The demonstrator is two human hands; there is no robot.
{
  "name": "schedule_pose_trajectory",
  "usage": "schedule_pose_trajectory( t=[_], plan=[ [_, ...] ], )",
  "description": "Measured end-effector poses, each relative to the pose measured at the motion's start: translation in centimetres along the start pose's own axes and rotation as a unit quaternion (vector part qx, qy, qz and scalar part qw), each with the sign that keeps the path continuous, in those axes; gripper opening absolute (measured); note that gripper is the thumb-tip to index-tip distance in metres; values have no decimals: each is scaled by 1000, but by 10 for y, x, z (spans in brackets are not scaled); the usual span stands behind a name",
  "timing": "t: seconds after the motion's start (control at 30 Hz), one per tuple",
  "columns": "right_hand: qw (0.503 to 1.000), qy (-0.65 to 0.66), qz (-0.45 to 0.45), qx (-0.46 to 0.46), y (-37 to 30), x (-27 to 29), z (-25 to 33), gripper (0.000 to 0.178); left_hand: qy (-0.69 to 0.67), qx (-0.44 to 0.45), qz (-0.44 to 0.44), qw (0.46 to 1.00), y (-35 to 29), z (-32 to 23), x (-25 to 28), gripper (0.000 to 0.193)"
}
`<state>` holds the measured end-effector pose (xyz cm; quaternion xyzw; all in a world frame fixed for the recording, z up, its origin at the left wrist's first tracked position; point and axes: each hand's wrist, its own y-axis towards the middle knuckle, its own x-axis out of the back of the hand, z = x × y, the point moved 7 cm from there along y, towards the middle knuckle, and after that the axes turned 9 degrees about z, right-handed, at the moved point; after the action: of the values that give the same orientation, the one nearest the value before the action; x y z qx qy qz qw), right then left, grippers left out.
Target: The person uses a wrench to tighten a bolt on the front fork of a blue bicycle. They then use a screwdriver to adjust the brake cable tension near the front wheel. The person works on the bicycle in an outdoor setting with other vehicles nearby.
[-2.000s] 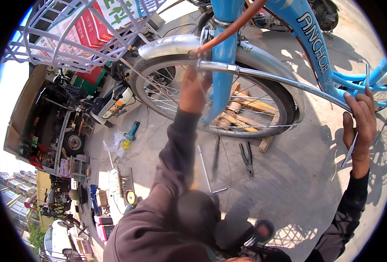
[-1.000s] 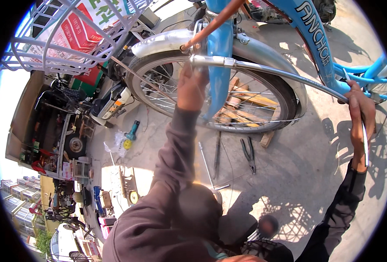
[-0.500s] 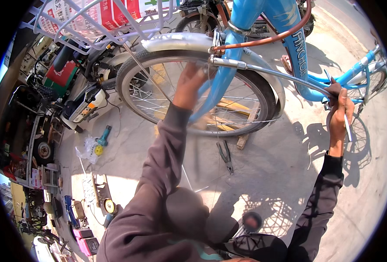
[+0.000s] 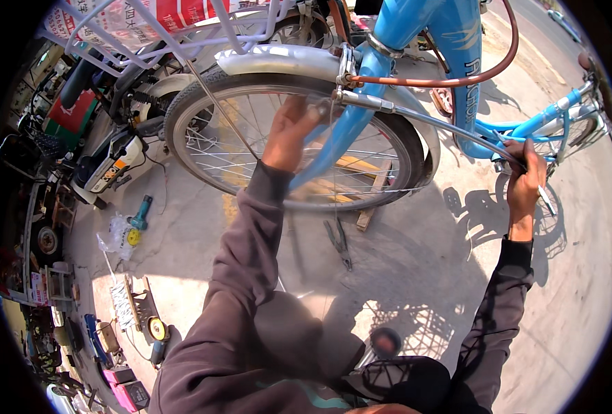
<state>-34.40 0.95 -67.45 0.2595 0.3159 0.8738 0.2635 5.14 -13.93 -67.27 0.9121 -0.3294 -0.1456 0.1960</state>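
A light blue bicycle stands before me, its front wheel [image 4: 182, 162] below a silver mudguard [image 4: 278, 62]. Beside the blue fork [image 4: 347, 131], my left hand [image 4: 287, 138] reaches across the spokes. Its fingers are closed, partly blurred, around something small and shiny that I cannot make out. A long silver rod [image 4: 444, 127] runs from a thicker sleeve at the fork crown toward the right. Around its far end my right hand [image 4: 525, 183] is closed. A thin whitish stick [image 4: 546, 201] sticks out below that hand; whether it belongs to the rod is unclear.
Dark pliers [image 4: 338, 243] lie on the concrete below the wheel, near a wooden piece [image 4: 373, 200]. At the left are a teal power tool [image 4: 140, 212], a plastic bag [image 4: 116, 236] and an angle grinder [image 4: 158, 338]. A white wire basket [image 4: 230, 31] overhangs the wheel.
The whole view has shifted, so most things on the ground sit farther left. My left hand remains beside the fork with blurred fingers. The right hand still grips the rod, slightly farther left in view.
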Motion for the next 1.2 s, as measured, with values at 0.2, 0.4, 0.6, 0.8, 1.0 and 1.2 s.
schedule_pose_trajectory(
  t=[0.2, 0.4, 0.6, 0.8, 1.0, 1.2],
  plan=[
    [991, 103, 38, -72, 8, 0, -13, 48, -4, -3, 6, 1000, 2, 2, 0, 55],
    [927, 249, 124, -251, 5, -12, -9, 47, -3, -19, 3, 1000, 1, 5, 3, 53],
    [894, 253, 163, -331, 0, -11, 5, 39, 8, -17, 15, 1000, -1, 2, 2, 63],
    [923, 207, 144, -292, -15, 5, 24, 56, 23, -1, 10, 1000, 5, 11, 12, 68],
    [894, 257, 50, -364, -76, 29, 6, 58, 16, -1, 71, 997, 4, -5, 7, 72],
    [730, 340, -39, -592, -338, 21, -56, 53, 45, -7, 47, 998, 2, -10, -1, 75]
  ],
)
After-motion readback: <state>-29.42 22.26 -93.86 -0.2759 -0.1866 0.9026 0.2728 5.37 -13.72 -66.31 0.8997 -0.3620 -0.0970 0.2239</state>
